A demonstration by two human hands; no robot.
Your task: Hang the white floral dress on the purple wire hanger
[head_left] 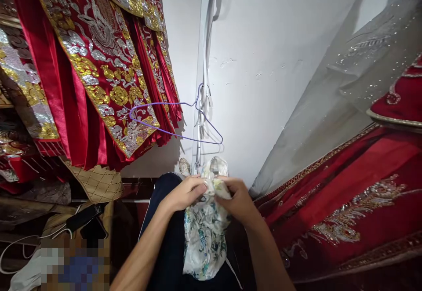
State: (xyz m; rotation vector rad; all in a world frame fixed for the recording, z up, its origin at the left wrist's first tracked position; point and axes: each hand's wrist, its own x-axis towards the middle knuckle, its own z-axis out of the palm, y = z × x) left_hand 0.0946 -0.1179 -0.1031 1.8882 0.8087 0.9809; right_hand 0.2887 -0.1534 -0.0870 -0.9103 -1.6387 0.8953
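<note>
A light floral cloth point(205, 234) with blue and green print hangs down over my dark trousers point(165, 238). My left hand point(183, 193) and my right hand point(236, 199) both pinch its bunched top, close together, fingers curled on the fabric. Just above them a purple wire hanger point(171, 119) hangs against the white wall, hooked near some cables point(201, 106).
Red garments with gold and silver embroidery point(99, 62) hang at the upper left. More red embroidered fabric point(346, 203) and a grey sequined veil point(346, 89) fill the right. A dark phone point(86, 215) with a white cable lies at the lower left, by a quilted beige item point(97, 183).
</note>
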